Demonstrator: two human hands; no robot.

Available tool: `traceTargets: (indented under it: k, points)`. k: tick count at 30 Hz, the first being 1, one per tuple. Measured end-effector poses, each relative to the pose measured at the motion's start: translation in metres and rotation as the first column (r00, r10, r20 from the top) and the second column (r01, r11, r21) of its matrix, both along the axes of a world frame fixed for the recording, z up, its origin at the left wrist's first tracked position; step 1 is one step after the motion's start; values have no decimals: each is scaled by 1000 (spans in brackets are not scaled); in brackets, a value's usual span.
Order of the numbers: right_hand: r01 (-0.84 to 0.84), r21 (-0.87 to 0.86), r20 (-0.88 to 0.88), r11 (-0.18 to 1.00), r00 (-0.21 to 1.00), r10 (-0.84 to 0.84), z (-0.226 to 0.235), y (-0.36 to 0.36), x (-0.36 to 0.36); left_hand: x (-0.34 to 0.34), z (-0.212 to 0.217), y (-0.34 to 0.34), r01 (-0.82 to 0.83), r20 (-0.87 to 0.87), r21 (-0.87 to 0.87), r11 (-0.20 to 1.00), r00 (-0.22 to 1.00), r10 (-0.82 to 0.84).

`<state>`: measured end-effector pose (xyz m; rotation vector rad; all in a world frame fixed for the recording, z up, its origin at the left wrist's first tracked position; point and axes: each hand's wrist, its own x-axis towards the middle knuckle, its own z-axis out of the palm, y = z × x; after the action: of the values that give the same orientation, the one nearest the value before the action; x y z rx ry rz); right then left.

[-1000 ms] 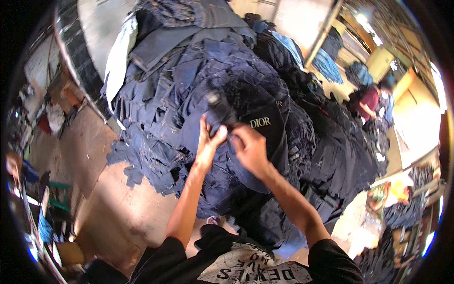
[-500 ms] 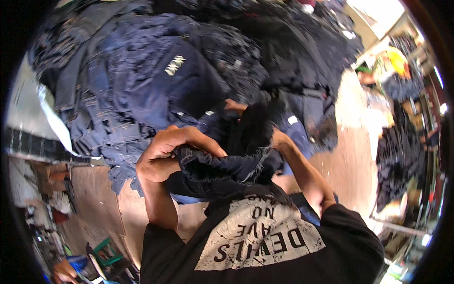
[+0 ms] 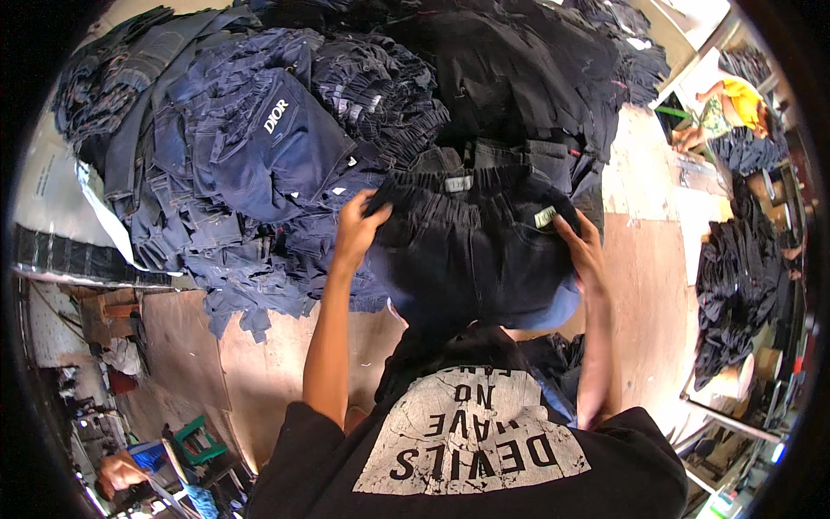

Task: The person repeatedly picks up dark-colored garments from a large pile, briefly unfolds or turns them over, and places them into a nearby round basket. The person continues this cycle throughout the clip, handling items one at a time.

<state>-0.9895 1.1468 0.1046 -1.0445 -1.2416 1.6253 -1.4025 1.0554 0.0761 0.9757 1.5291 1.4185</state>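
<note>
A pair of black denim pants (image 3: 471,251) with a gathered elastic waistband is stretched out flat in front of my chest. A small pale label sits inside the waistband, and another small tag hangs near the right side. My left hand (image 3: 359,227) pinches the left end of the waistband. On the opposite side, my right hand (image 3: 584,246) grips the fabric next to the tag, thumb in front. The lower part of the pants drops out of sight toward my lap. Just beyond them lies a large heap of dark blue jeans (image 3: 259,164).
Black garments (image 3: 519,78) are piled at the far middle and right. Another stack of black clothes (image 3: 735,277) stands along the right. Wooden flooring (image 3: 644,285) shows on both sides of me. At lower left are a green plastic stool (image 3: 201,441) and another person's arm (image 3: 121,474).
The bunched black pants have been opened out and spread, waistband upward. My hands have moved apart to its two sides.
</note>
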Motion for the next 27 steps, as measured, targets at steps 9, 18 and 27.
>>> traceTargets:
  k: [9, 18, 27]
  points:
    - [-172, 579, 734, 797, 537, -417, -186, 26, -46, 91, -136, -2, 26, -818, 102, 994, 571, 69]
    - [-563, 268, 924, 782, 379, -44, -194, -22, -115, 119, -181, -6, 126, -748, -496, 859, 440, -496]
    - [-339, 734, 585, 588, 756, -295, -118, 21, -204, 58, -163, -38, 274, -436, -167, 947, 841, -320]
